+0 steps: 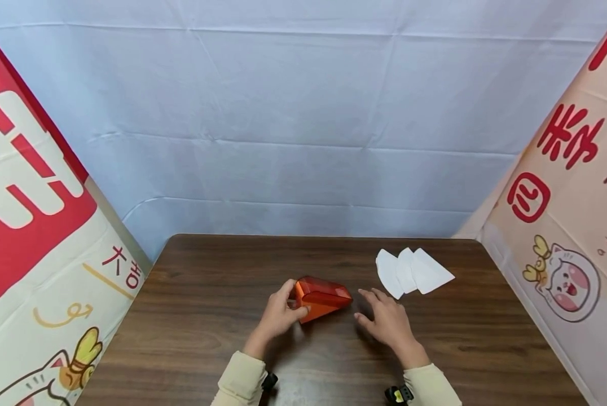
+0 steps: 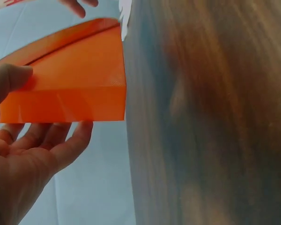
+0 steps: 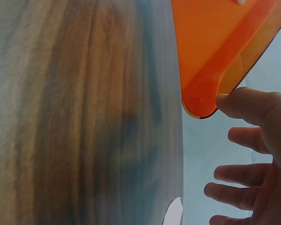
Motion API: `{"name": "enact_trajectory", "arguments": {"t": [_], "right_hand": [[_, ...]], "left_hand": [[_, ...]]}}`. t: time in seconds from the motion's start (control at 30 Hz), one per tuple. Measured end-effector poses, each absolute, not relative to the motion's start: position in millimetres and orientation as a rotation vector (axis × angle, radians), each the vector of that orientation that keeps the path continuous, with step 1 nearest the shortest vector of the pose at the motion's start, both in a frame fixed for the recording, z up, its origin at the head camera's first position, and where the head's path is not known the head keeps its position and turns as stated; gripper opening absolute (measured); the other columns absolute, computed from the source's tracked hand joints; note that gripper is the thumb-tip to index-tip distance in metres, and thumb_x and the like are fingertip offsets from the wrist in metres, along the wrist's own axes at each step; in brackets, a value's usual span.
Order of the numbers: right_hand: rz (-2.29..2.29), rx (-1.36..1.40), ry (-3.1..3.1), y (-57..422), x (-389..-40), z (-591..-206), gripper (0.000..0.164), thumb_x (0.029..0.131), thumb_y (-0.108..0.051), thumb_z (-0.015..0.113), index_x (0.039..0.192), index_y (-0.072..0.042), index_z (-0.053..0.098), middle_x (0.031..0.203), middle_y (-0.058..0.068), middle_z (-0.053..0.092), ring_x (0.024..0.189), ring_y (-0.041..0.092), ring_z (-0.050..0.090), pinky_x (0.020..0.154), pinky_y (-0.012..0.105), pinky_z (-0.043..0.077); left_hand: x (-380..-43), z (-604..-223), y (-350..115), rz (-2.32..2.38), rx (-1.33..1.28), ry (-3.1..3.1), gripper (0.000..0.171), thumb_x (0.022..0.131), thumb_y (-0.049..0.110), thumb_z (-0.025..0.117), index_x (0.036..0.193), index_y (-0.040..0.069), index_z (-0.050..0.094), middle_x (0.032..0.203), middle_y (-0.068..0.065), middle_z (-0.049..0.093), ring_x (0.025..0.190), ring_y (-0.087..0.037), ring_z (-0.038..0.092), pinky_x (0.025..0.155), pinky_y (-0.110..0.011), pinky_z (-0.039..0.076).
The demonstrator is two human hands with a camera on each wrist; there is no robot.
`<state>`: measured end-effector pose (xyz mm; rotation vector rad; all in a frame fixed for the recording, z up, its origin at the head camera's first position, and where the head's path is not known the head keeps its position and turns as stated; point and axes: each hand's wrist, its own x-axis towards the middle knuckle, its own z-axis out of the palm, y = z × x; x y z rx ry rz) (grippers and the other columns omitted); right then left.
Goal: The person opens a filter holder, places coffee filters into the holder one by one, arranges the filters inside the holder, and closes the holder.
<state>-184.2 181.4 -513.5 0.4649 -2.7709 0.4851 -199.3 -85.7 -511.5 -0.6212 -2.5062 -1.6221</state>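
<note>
- Box [image 1: 328, 307] was gripped at its wide end by left hand [image 1: 277, 314]; contents indiscernible.
- Right hand [image 1: 388, 322] was held near its tip, fingers extended.
- Papers [image 1: 432, 272] were noted rightward, on table [image 1: 476, 338].

Box [image 1: 325, 298]: smooth plastic, orange sides, glossy see-through red top. Table [image 1: 207, 293]: wood-grain, smooth, slight sheen. White sheets [image 1: 429, 272]: matt paper. Backdrop [image 1: 303, 113]: creased matt cloth.

Left hand [image 1: 277, 317]: gripping, thumb opposite fingers | right hand [image 1: 388, 323]: fingers spread, any contact unclear
</note>
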Motion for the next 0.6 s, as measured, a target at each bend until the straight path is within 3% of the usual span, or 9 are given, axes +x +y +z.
{"name": "enact_trajectory", "arguments": {"t": [0.3, 0.6], "right_hand": [[0.524, 0.414, -2.854, 194.2, -176.4, -517.1, 0.054, 0.076, -0.032, 0.076, 0.121, -0.007, 0.061, 0.117, 0.025, 0.056, 0.098, 0.043, 0.056, 0.072, 0.061, 0.043], [0.558, 0.361, -2.905, 202.6, -171.1, -521.2, 0.053, 0.077, -0.031, 0.074, 0.122, -0.006, 0.059, 0.118, 0.026, 0.055, 0.098, 0.045, 0.056, 0.072, 0.063, 0.042]], "left_hand": [[-198.6, -515.2, -79.0, -1.689, -0.715, -2.488, 0.035, 0.073, -0.005, 0.071, 0.1, 0.012, 0.055, 0.089, 0.001, 0.061, 0.079, -0.019, 0.058, 0.071, -0.037, 0.052], [-202.9, -518.9, -81.0, -1.695, -0.754, -2.543, 0.036, 0.074, -0.005, 0.07, 0.102, 0.011, 0.055, 0.09, 0.003, 0.06, 0.08, -0.018, 0.057, 0.068, -0.033, 0.05]]}}
